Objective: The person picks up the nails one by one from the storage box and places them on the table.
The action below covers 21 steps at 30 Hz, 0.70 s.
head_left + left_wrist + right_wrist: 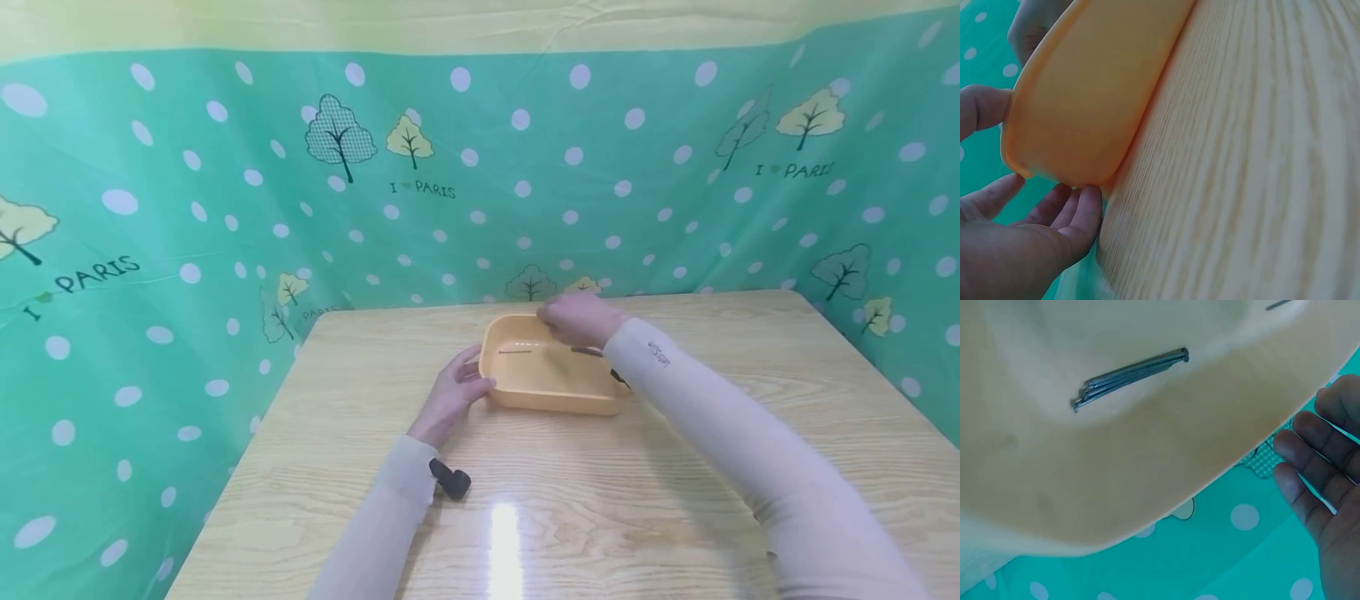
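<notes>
A shallow orange plastic basin (558, 403) stands on the wooden table. My left hand (450, 396) holds its left end, thumb near the front corner and fingers along the end wall; in the left wrist view the fingertips (1088, 197) meet the basin's side. At the far rim is my right hand (581, 321). The right wrist view has that hand's fingers (1310, 453) outside the rim, slightly bent and with nothing in them. Inside the basin, several dark metal nails (1132, 375) lie together in a bundle toward the right, and a single nail (515, 352) lies toward the left.
The light wood-grain table (360, 500) extends around the basin. A green dotted cloth (420, 225) hangs behind the table's far edge and along both sides. A dark strap mount (450, 480) sits on the left wrist.
</notes>
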Tool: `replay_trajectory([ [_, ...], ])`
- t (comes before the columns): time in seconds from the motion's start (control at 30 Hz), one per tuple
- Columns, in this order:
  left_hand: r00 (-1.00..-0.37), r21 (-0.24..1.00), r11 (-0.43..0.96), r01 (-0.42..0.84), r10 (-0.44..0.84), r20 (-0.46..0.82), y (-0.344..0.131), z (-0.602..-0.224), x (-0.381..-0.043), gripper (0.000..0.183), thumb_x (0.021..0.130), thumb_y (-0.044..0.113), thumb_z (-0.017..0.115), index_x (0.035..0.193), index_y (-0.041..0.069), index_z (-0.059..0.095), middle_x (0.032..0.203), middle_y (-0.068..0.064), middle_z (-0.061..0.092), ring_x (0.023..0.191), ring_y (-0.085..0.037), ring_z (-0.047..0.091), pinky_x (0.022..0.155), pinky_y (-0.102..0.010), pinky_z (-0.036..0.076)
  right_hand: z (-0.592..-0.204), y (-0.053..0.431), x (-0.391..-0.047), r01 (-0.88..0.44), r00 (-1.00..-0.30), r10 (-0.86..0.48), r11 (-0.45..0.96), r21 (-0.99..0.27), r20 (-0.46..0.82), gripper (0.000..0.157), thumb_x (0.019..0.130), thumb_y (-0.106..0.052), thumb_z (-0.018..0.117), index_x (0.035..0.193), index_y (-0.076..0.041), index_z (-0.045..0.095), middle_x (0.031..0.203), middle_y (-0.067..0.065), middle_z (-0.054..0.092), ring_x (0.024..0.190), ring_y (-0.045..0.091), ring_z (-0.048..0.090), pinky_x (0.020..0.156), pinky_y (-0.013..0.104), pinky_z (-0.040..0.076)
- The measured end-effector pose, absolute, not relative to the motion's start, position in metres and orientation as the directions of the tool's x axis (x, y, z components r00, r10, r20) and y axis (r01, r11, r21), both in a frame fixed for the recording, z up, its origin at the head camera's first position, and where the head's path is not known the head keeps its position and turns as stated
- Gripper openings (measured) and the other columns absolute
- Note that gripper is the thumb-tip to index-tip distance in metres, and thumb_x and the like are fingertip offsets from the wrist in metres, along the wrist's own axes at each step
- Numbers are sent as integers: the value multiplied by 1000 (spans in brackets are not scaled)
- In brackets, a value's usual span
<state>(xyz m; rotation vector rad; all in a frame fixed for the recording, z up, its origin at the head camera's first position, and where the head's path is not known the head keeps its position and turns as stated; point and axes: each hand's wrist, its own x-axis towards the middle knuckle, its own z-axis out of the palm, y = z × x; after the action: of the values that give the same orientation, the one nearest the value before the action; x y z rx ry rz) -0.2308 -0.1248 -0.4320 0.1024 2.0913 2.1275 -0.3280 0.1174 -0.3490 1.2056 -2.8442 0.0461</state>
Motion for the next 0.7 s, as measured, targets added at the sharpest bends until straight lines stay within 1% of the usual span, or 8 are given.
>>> replay_trajectory([
  [0.07, -986, 998, -9, -61, 157, -59, -125, -432, -231, 77, 79, 9, 73, 147, 19, 37, 137, -20, 47, 121, -30, 52, 99, -40, 46, -350, 112, -329, -706, -708, -706, 708, -23, 35, 11, 92, -9, 56, 91, -12, 66, 71, -5, 55, 63, 14, 52, 58, 26, 47],
  [0.17, -986, 998, -5, -59, 156, -57, -125, -432, -232, 77, 79, 10, 73, 147, 19, 37, 136, -20, 48, 120, -30, 52, 98, -40, 47, -353, 104, -330, -685, -727, -686, 726, -52, -1, 14, 93, -11, 56, 100, -12, 67, 75, -5, 57, 67, 14, 54, 62, 27, 49],
  [0.27, -985, 998, -12, -60, 163, -57, -125, -433, -232, 77, 80, 10, 73, 147, 19, 37, 137, -20, 47, 120, -30, 52, 98, -40, 47, -357, 98, -333, -678, -733, -679, 734, -43, -32, 16, 93, -11, 56, 104, -13, 67, 77, -5, 58, 68, 14, 55, 64, 27, 49],
  [0.37, -984, 998, -17, -67, 167, -64, -124, -434, -232, 76, 80, 8, 72, 146, 20, 37, 138, -20, 46, 122, -31, 51, 98, -39, 47, -362, 94, -337, -680, -731, -679, 733, -17, -59, 18, 92, -10, 55, 105, -14, 67, 78, -6, 58, 68, 13, 55, 63, 26, 49],
  [0.5, -981, 997, -22, -80, 180, -75, -124, -433, -232, 76, 81, 7, 72, 147, 20, 36, 140, -21, 43, 124, -33, 49, 99, -39, 46, -366, 88, -339, -653, -752, -653, 757, -30, -89, 20, 91, -10, 53, 104, -17, 67, 78, -6, 58, 67, 13, 55, 61, 26, 49],
  [0.7, -974, 997, -14, -71, 219, -66, -126, -428, -232, 79, 84, 5, 68, 150, 13, 28, 143, -26, 38, 128, -37, 44, 100, -40, 45, -370, 79, -339, -650, -754, -648, 760, -22, -104, 18, 92, -11, 52, 98, -16, 68, 74, -5, 58, 68, 14, 55, 63, 26, 48],
])
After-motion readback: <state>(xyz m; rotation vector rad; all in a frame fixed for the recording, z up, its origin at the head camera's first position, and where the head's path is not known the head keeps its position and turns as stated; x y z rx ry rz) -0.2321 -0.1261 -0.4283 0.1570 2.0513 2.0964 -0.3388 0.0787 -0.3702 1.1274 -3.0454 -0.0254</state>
